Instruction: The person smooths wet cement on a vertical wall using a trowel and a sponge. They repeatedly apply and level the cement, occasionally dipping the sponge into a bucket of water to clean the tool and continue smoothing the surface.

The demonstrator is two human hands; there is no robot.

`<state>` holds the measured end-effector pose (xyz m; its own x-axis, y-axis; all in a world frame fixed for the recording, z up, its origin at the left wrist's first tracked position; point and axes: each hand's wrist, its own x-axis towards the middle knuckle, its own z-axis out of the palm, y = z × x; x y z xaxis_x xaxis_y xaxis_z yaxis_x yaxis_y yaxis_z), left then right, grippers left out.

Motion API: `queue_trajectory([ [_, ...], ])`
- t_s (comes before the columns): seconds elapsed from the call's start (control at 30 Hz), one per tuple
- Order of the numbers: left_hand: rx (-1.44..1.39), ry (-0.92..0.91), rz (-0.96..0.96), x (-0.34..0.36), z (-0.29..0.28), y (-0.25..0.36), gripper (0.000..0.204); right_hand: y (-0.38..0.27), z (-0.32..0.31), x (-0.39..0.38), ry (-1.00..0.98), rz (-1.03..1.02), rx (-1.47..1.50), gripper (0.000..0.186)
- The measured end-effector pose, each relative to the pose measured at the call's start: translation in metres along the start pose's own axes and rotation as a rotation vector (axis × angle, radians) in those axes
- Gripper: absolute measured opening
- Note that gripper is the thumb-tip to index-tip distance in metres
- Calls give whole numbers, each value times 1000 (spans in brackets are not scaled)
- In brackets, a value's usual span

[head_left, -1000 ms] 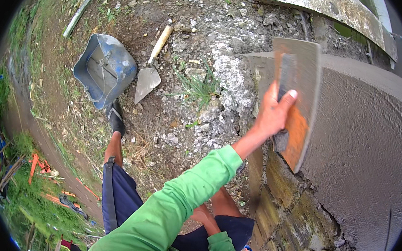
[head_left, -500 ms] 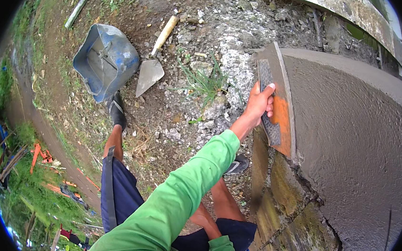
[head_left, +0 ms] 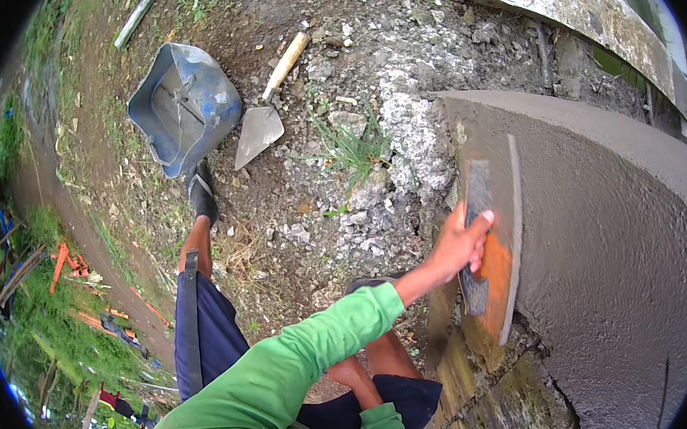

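My left hand (head_left: 459, 245), at the end of a long green sleeve, is closed round the grey handle of a plastering float (head_left: 500, 269). The float is a long flat board with a worn orange patch, its long edge against the wet grey plaster (head_left: 611, 238) at the left margin of the wall. Motion blurs its far end slightly. Of my right arm (head_left: 358, 379), the sleeve cuff and forearm show near my thigh; the left sleeve covers the fingers. A pointed trowel (head_left: 261, 135) with a wooden handle lies on the ground beside a blue-grey bucket (head_left: 214, 105).
Rough stone blocks (head_left: 523, 402) show below the plaster's broken edge. Gravelly soil (head_left: 310, 220) with a grass tuft (head_left: 358, 146) lies left of the wall. A weathered board (head_left: 573, 18) crosses the far right, and a pole (head_left: 151, 2) lies at the far left.
My left hand has drawn the float nearer to me along the wall's edge and slightly right. More smoothed plaster shows at the far corner. My foot near the wall has shifted left.
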<state>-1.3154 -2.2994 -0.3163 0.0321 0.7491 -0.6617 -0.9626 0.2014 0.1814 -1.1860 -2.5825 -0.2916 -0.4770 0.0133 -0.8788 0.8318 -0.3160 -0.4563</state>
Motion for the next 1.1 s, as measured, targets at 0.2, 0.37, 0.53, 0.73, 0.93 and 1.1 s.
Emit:
queue_trajectory([
  [0.2,181,-65,280,51,-2,61,28,18,15,-4,47,33,758,48],
  [0.37,-91,95,-103,42,-29,11,16,-15,-5,-3,74,-91,230,51],
  [0.53,164,-129,228,14,11,28,17,-30,-4,-7,70,-142,244,47],
  [0.73,-84,72,-79,70,-46,38,17,-63,-3,1,40,-24,153,42],
  [0.93,-20,11,-224,10,-99,101,20,-66,5,47,256,408,694,50],
  [1.1,-11,316,269,-93,-220,248,17,-88,-7,101,540,293,808,48],
])
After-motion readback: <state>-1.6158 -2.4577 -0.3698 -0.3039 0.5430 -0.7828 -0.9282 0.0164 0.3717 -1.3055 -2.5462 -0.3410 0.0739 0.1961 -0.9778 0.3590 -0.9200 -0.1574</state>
